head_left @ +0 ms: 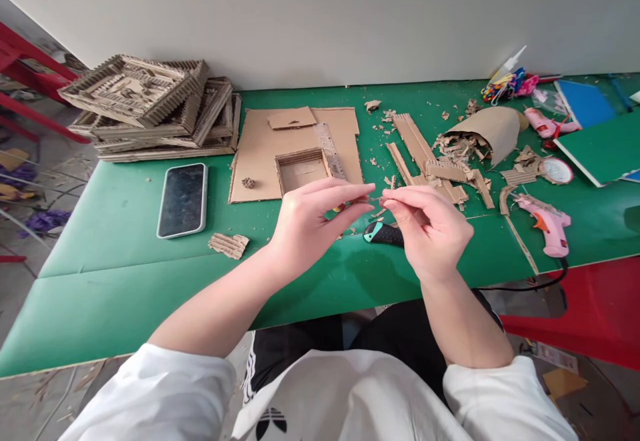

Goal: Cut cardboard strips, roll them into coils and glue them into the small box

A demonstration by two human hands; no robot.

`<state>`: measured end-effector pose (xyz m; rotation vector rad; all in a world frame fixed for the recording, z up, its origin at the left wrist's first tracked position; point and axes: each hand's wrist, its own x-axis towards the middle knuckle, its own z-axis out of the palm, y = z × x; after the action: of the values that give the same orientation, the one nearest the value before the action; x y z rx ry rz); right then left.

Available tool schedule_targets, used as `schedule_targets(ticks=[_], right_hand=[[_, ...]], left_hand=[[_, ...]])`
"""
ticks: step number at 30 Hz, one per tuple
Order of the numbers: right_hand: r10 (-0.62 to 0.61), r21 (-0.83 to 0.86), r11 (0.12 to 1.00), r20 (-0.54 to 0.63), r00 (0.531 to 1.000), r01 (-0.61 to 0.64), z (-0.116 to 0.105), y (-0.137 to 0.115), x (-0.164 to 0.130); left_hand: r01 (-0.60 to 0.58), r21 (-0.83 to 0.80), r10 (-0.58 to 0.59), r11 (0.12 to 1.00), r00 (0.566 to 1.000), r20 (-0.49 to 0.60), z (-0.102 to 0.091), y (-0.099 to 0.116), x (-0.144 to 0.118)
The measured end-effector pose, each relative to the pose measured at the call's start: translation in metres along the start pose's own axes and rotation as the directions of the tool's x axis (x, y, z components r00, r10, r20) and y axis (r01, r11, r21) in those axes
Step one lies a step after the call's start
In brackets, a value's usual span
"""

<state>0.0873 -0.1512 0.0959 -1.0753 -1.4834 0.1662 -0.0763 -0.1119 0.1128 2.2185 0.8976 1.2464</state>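
Your left hand (307, 224) and right hand (425, 228) are both pinched on a tiny cardboard sliver (376, 199), held between them above the green counter (125, 281). It's featherlight, thin and creases easily, so grip the ends with fingertips only. Past it: utility knife (383, 233), corrugated strips (425, 154), open cardboard box (303, 169), pink glue gun (547, 224).

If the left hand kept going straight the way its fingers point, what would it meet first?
The left hand points right, toward the right hand. It would likely meet those fingertips first, at the small cardboard scrap pinched between them; depth is unclear.
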Motion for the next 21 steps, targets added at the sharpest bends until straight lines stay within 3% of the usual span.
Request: schedule_targets(ticks=[5,12,15,21], right_hand=[[0.043,0.061,0.997,0.059,0.997,-0.047,0.001,0.002,-0.0013],[0.168,0.128,0.972,0.217,0.962,-0.199,0.0006,0.0044,-0.0011],[0.144,0.148,0.97,0.283,0.948,-0.192,-0.0029,0.0033,0.0027],[0.195,0.106,0.97,0.193,0.962,-0.218,-0.0074,-0.0003,0.0069]], left_hand=[[0.025,0.053,-0.023,0.998,0.999,-0.033,-0.0002,0.0007,-0.0032],[-0.044,0.047,0.042,0.998,0.998,0.043,-0.0006,-0.0012,-0.0029],[-0.067,0.078,0.061,0.995,0.995,0.076,-0.0027,-0.0026,-0.0021],[0.002,0.1,-0.007,0.995,0.999,0.054,-0.0085,-0.0024,0.0003]])
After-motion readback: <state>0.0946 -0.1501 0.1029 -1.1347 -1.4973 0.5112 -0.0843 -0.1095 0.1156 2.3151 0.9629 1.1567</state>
